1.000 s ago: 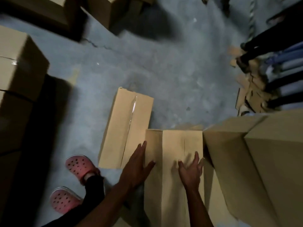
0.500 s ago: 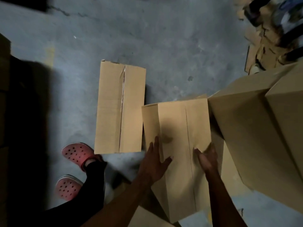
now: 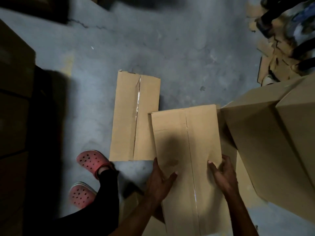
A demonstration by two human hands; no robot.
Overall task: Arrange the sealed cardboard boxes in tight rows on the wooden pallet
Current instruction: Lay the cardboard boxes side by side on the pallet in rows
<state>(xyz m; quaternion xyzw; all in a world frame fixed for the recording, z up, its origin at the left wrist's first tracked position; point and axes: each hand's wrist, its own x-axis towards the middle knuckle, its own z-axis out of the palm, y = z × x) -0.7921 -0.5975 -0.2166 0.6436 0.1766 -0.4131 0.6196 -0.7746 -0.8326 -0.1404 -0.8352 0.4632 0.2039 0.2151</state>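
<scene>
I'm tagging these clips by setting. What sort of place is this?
Probably a warehouse or packing storeroom: a bare grey concrete floor, taped cardboard boxes lying and stacked all around, and a heap of torn cardboard scraps at the right.

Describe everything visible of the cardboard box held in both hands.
The plain brown sealed cardboard box is long and rectangular, with clear tape along its centre seam. It overlaps the taped brown box on the grey floor. The left hand and right hand hold its near sides, thumbs on top.
</scene>
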